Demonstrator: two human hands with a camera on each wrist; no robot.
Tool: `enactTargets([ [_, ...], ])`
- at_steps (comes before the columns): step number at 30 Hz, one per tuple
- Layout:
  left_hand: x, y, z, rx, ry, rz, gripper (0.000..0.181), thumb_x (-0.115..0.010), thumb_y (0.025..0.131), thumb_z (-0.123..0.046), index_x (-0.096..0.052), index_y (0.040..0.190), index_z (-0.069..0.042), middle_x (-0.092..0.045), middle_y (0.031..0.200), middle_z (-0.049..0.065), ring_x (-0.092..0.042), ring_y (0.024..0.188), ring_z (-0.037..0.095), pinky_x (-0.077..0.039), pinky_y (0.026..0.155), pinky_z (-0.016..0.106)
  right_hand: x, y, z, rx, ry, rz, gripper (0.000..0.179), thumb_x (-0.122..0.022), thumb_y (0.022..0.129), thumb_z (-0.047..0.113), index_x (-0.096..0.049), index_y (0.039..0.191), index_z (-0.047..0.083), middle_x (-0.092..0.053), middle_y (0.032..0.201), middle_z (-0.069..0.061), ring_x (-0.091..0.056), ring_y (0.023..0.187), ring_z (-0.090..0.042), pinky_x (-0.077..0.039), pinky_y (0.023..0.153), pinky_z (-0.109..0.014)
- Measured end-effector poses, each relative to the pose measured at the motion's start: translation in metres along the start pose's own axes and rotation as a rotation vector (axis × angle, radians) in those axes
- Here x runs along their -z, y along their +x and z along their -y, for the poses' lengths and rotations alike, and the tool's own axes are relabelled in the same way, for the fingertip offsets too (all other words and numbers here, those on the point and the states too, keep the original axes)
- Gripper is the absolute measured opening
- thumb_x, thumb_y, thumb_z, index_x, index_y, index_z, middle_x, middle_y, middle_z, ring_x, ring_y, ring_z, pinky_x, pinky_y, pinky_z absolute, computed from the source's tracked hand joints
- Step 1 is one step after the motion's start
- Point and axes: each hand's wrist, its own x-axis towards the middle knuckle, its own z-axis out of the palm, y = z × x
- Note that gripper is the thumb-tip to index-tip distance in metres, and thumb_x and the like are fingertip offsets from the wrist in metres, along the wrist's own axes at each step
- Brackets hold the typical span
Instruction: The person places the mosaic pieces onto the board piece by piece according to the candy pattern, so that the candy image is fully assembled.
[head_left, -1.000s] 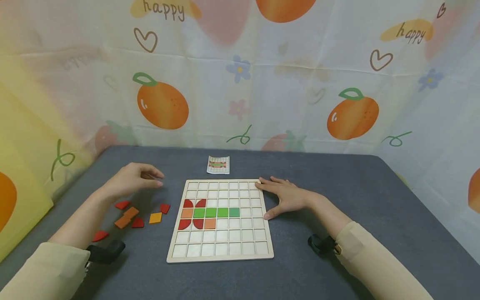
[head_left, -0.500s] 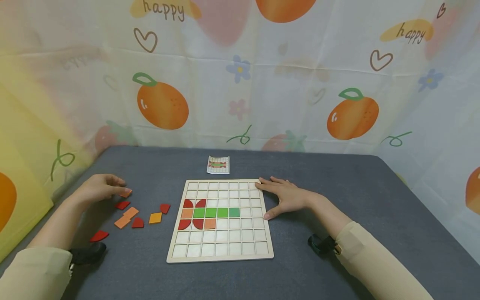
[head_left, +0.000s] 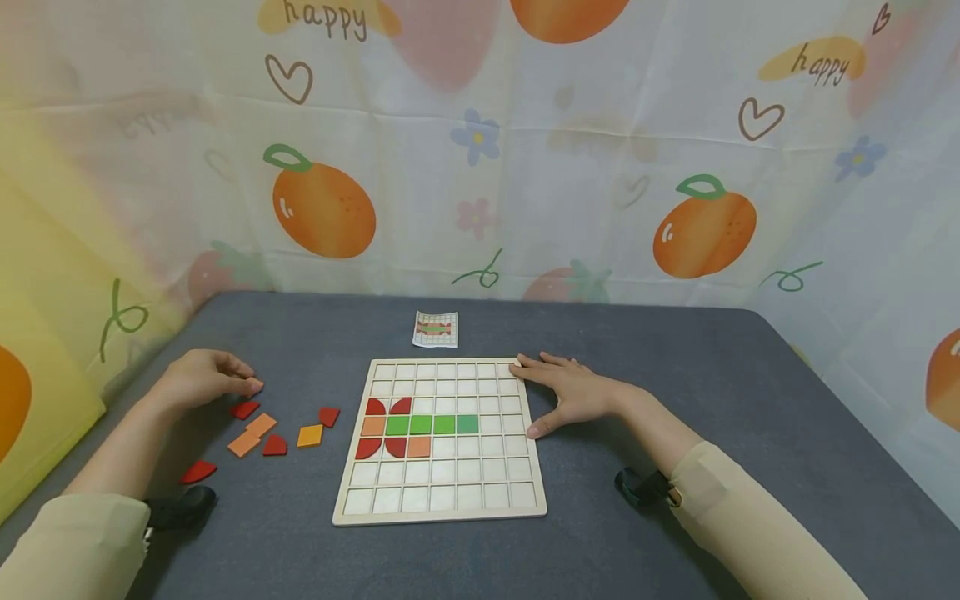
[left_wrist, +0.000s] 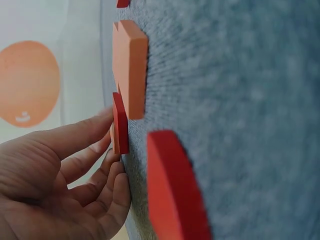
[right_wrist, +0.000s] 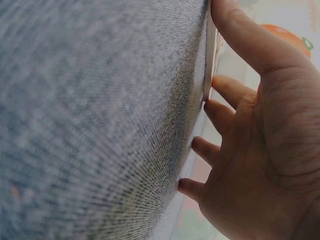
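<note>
At the far left of the loose tiles, my left hand pinches an orange tile between thumb and fingers, low at the table. The head view has that tile hidden behind the fingers; the left wrist view shows only a sliver of it past a red tile. My right hand lies with spread fingers on the right edge of the wooden grid board, thumb at its side. Red quarter-round tiles, green squares and orange squares sit in the board's left and middle cells.
Between left arm and board lie loose tiles: two orange ones, a yellow square and several red ones. A small pattern card lies behind the board. A printed curtain hangs behind the table.
My left hand has moved left and down from beside the board to an orange tile, whose visible part its fingers now cover. The right hand has stayed on the board.
</note>
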Motion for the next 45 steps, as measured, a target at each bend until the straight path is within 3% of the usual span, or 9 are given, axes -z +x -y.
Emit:
enactTargets([
  [2, -0.001, 0.0, -0.001, -0.008, 0.002, -0.01, 0.049, -0.071, 0.089, -0.04, -0.067, 0.113, 0.003, -0.073, 0.104, 0.016, -0.062, 0.102, 0.038, -0.049, 0.079, 0.043, 0.0, 0.0, 0.0, -0.001, 0.002, 0.001, 0.099, -0.073, 0.08, 0.058, -0.021, 0.159, 0.026, -0.01, 0.169, -0.004, -0.001, 0.156, -0.039, -0.002, 0.118, -0.072],
  [8, -0.006, 0.003, -0.006, -0.049, -0.012, -0.058, 0.037, -0.075, 0.086, -0.029, -0.067, 0.109, -0.001, -0.076, 0.096, 0.009, -0.062, 0.081, 0.009, -0.043, 0.072, 0.028, 0.0, 0.0, 0.0, -0.002, 0.004, 0.006, 0.099, -0.073, 0.081, 0.058, -0.021, 0.159, 0.026, -0.01, 0.169, -0.004, -0.001, 0.156, -0.038, -0.002, 0.118, -0.071],
  [10, -0.007, 0.004, -0.008, -0.055, -0.02, -0.065, 0.035, -0.074, 0.087, -0.029, -0.067, 0.11, -0.003, -0.077, 0.096, 0.009, -0.061, 0.081, 0.007, -0.043, 0.072, 0.028, 0.0, 0.0, 0.0, -0.002, 0.003, 0.008, 0.099, -0.073, 0.081, 0.058, -0.021, 0.159, 0.026, -0.01, 0.169, -0.004, 0.0, 0.156, -0.038, -0.002, 0.118, -0.071],
  [18, -0.011, 0.003, -0.022, -0.063, -0.042, -0.082, 0.035, -0.069, 0.091, -0.031, -0.069, 0.112, -0.003, -0.077, 0.092, 0.006, -0.065, 0.094, 0.025, -0.05, 0.08, 0.043, 0.001, 0.001, 0.0, -0.002, 0.001, 0.007, 0.099, -0.073, 0.08, 0.059, -0.021, 0.158, 0.026, -0.01, 0.169, -0.003, 0.0, 0.156, -0.038, -0.002, 0.118, -0.072],
  [22, -0.013, 0.003, -0.031, -0.075, -0.047, -0.091, 0.031, -0.069, 0.091, -0.029, -0.072, 0.108, -0.003, -0.077, 0.087, 0.002, -0.064, 0.099, 0.031, -0.05, 0.08, 0.044, 0.002, 0.001, 0.0, 0.003, -0.003, 0.002, 0.099, -0.073, 0.08, 0.058, -0.021, 0.158, 0.026, -0.01, 0.169, -0.004, -0.001, 0.156, -0.038, -0.002, 0.118, -0.071],
  [34, -0.024, 0.005, -0.062, -0.139, -0.064, -0.116, 0.024, -0.069, 0.092, -0.028, -0.073, 0.104, -0.008, -0.078, 0.087, 0.001, -0.065, 0.098, 0.027, -0.044, 0.077, 0.032, 0.002, 0.001, 0.001, -0.002, -0.002, -0.005, 0.099, -0.073, 0.081, 0.057, -0.021, 0.158, 0.024, -0.01, 0.169, -0.005, -0.001, 0.156, -0.039, -0.002, 0.118, -0.071],
  [42, -0.033, 0.002, -0.087, -0.183, -0.107, -0.096, 0.019, -0.069, 0.093, -0.026, -0.073, 0.102, -0.01, -0.077, 0.087, 0.001, -0.066, 0.094, 0.022, -0.05, 0.084, 0.042, 0.002, 0.001, 0.001, -0.001, 0.0, -0.003, 0.099, -0.073, 0.081, 0.057, -0.022, 0.158, 0.024, -0.01, 0.169, -0.005, -0.001, 0.156, -0.039, -0.002, 0.118, -0.071],
  [45, -0.037, -0.001, -0.098, -0.197, -0.124, -0.078, 0.017, -0.07, 0.092, -0.025, -0.073, 0.102, -0.011, -0.077, 0.087, 0.0, -0.067, 0.091, 0.019, -0.051, 0.084, 0.038, 0.001, 0.001, 0.001, -0.002, 0.002, 0.0, 0.099, -0.073, 0.081, 0.058, -0.021, 0.158, 0.025, -0.01, 0.169, -0.005, -0.001, 0.156, -0.039, -0.002, 0.118, -0.071],
])
